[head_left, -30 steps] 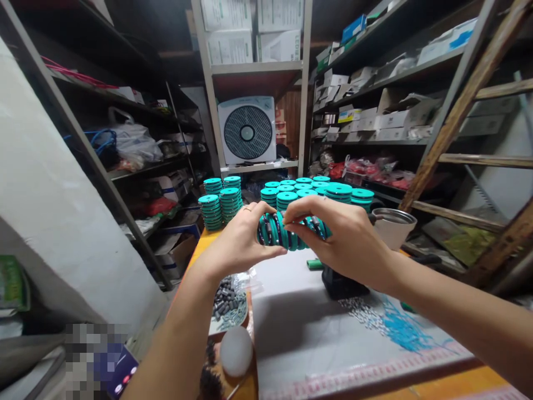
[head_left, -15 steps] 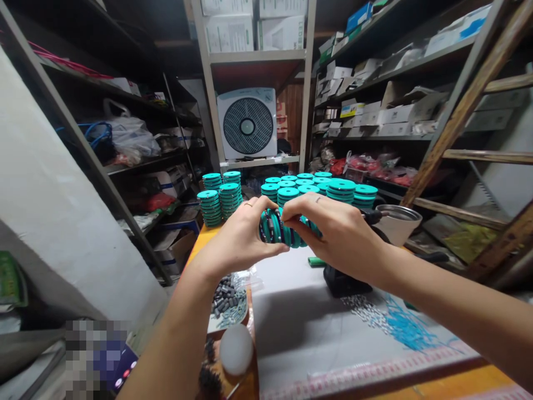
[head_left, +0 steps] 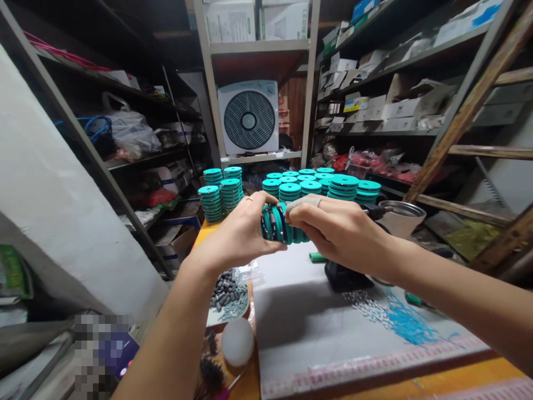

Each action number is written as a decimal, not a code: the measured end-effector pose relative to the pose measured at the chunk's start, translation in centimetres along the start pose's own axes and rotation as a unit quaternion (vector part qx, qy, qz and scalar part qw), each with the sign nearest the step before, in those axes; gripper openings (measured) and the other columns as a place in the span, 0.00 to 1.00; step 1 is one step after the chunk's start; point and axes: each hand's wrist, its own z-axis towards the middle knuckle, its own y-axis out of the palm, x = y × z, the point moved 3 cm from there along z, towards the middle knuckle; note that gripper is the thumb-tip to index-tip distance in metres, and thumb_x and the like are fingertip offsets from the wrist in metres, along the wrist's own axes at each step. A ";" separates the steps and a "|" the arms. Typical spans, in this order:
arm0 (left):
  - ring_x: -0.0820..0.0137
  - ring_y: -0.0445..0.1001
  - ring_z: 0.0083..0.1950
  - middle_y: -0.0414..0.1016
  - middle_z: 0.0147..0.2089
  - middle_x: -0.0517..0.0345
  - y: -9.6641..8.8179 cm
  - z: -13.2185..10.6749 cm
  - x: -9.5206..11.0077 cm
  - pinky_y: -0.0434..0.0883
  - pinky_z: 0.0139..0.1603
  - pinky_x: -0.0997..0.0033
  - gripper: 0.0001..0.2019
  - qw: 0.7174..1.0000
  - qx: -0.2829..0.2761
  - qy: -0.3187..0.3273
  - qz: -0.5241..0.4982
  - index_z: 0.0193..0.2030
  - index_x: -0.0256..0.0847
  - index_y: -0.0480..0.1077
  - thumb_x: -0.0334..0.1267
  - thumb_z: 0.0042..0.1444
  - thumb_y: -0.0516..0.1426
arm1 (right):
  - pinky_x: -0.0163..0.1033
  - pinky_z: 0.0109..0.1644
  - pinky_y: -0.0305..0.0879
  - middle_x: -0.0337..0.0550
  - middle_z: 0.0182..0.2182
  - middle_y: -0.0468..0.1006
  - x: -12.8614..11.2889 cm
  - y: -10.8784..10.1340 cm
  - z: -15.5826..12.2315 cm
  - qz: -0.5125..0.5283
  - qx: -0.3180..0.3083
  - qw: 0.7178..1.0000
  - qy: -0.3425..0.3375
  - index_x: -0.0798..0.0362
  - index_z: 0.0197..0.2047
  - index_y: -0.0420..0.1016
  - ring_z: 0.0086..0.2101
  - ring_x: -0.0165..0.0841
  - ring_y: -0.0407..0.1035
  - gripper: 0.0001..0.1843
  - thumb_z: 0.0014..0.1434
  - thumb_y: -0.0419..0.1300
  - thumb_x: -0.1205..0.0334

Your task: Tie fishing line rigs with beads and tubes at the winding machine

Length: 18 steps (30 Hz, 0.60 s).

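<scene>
Both hands hold a sideways row of teal spools [head_left: 278,223] above the table. My left hand [head_left: 240,233] cups the row's left end, fingers curled round it. My right hand [head_left: 337,230] covers the right part from above, fingers pinched on the spools. Behind the hands, stacks of the same teal spools [head_left: 316,186] stand on the table's far side, and two more stacks [head_left: 220,194] stand at the far left corner.
A white mat [head_left: 308,322] covers the table, with teal wire ties [head_left: 406,322] and small metal bits scattered on the right. A black tool base [head_left: 347,278], a metal cup [head_left: 402,218], a tray of grey parts [head_left: 229,294] and a white ball [head_left: 237,341] lie nearby. Shelves surround the table.
My right hand has slid left along the row, covering more of the spools. The camera has tilted down slightly, so the shelves sit higher.
</scene>
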 end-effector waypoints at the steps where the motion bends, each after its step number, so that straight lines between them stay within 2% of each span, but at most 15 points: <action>1: 0.58 0.69 0.55 0.70 0.53 0.51 0.0 0.0 0.0 0.67 0.54 0.60 0.28 1.000 0.000 0.005 -0.001 0.52 0.41 0.64 0.36 0.44 0.67 | 0.38 0.38 0.71 0.45 0.32 0.76 0.0 0.0 0.0 -0.006 -0.001 1.000 -0.006 0.54 0.38 0.66 0.35 0.34 0.72 0.12 0.61 0.47 0.79; 8: 0.58 0.70 0.53 0.71 0.51 0.54 0.0 0.1 0.1 0.67 0.53 0.59 0.25 1.000 -0.003 0.011 0.002 0.50 0.43 0.64 0.39 0.45 0.66 | 0.40 0.36 0.73 0.47 0.30 0.77 -0.4 -0.1 0.1 -0.047 0.007 0.998 -0.038 0.56 0.37 0.68 0.34 0.36 0.72 0.12 0.61 0.48 0.79; 13: 0.58 0.70 0.54 0.71 0.52 0.50 0.0 0.0 0.0 0.67 0.53 0.60 0.26 1.000 -0.001 0.012 0.001 0.52 0.41 0.64 0.39 0.46 0.65 | 0.42 0.37 0.75 0.49 0.33 0.79 -0.7 0.1 0.1 -0.075 0.015 0.995 -0.066 0.56 0.34 0.70 0.36 0.38 0.73 0.15 0.61 0.46 0.79; 18: 0.58 0.71 0.52 0.71 0.50 0.51 0.0 0.0 0.0 0.69 0.50 0.60 0.27 1.000 -0.004 0.009 -0.008 0.52 0.41 0.64 0.39 0.46 0.65 | 0.41 0.39 0.76 0.48 0.30 0.80 -1.3 0.1 0.1 -0.129 0.023 0.985 -0.116 0.57 0.31 0.72 0.34 0.36 0.75 0.20 0.66 0.43 0.76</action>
